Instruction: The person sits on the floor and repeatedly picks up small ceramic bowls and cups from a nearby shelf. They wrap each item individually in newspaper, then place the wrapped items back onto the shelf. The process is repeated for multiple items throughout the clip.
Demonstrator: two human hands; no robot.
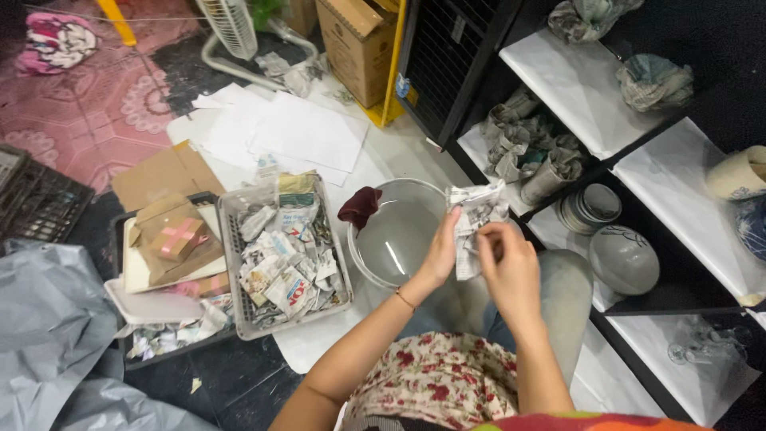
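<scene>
A grey plastic crate (231,263) sits on the floor, heaped with crumpled newspaper scraps (289,259). Just to its left, a folded cardboard piece with pink tape crossed on it (177,237) lies on a dark tray. Behind the crate, loose white sheets (299,132) spread across the floor, and beyond them stands a brown cardboard box (355,44) beside a white fan (231,28). Right of the crate, a grey basin (396,235) carries a dark red cloth (361,206) on its rim. Far right, black shelving holds stacked bowls (589,209) and paper-wrapped bundles (531,148).
</scene>
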